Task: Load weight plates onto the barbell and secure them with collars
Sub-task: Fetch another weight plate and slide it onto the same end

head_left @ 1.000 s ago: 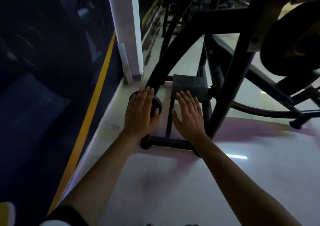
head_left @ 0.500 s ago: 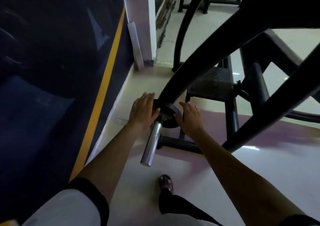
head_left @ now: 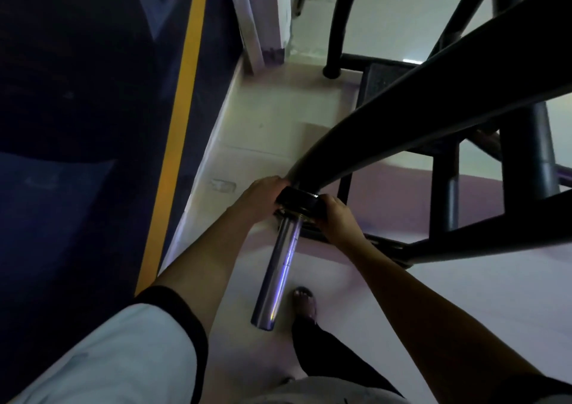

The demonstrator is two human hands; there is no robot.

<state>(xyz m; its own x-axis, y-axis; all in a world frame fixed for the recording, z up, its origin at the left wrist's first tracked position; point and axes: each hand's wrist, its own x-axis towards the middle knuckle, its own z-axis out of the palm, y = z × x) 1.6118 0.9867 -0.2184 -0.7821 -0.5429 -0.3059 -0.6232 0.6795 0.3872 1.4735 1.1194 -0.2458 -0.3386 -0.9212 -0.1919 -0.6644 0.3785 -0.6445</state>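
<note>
Pale glossy floor (head_left: 464,295) fills the lower right of the view, and a dark wall with a yellow stripe (head_left: 176,131) runs along the left, from 7 o'clock up to 12 o'clock. A big black machine frame (head_left: 433,100) crosses the upper right; its thick curved arm comes down from 2 o'clock to the middle of the view.

Compared with half a second before, the camera is now closer and looks more steeply down, so the chrome sleeve looks longer and a foot in a sandal (head_left: 305,303) is seen more clearly beside it, at 6 o'clock.

At the lower end of the curved arm sits the chrome sleeve (head_left: 278,267). Its long axis goes from the middle of the view toward 6 o'clock, and its free end points down toward the person. Its top end carries a small black weight plate (head_left: 297,201), pushed up against the arm.

The left hand (head_left: 263,194) is at the plate's 9 o'clock side, the right hand (head_left: 335,215) at its 3 o'clock side. Both hands are curled around the plate's rim and hold it between them; the fingertips are hidden behind it.
</note>
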